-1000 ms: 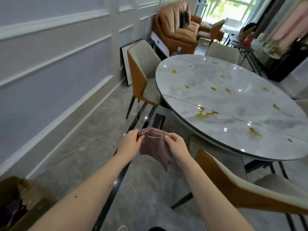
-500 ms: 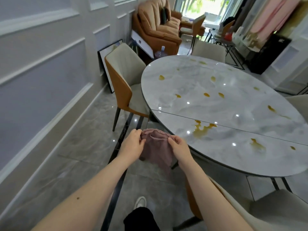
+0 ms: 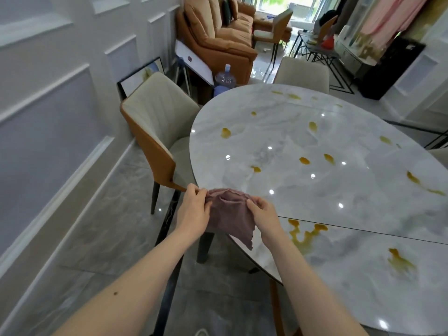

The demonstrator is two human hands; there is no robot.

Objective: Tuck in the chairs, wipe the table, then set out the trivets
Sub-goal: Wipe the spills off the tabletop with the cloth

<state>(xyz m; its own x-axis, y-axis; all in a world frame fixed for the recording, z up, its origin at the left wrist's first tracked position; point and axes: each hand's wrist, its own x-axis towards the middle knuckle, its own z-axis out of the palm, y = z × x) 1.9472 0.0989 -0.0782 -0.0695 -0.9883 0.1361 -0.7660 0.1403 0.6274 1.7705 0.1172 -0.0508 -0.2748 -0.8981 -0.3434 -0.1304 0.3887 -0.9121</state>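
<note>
Gripping the cloth [image 3: 229, 215] with the left hand [image 3: 194, 212] and right hand [image 3: 264, 218], the person is now reaching the stained table [image 3: 315, 190] edge, making wiping imminent.

One cloth [image 3: 229, 215], three chairs [image 3: 155, 122].

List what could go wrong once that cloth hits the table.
1. The yellow spills are many and spread across the marble table; one small mauve cloth may smear them rather than lift them.
2. The left hand and right hand hold the cloth bunched, so little of it would touch the table.
3. Wiping outward could push liquid onto the chair seat below the rim.
</note>
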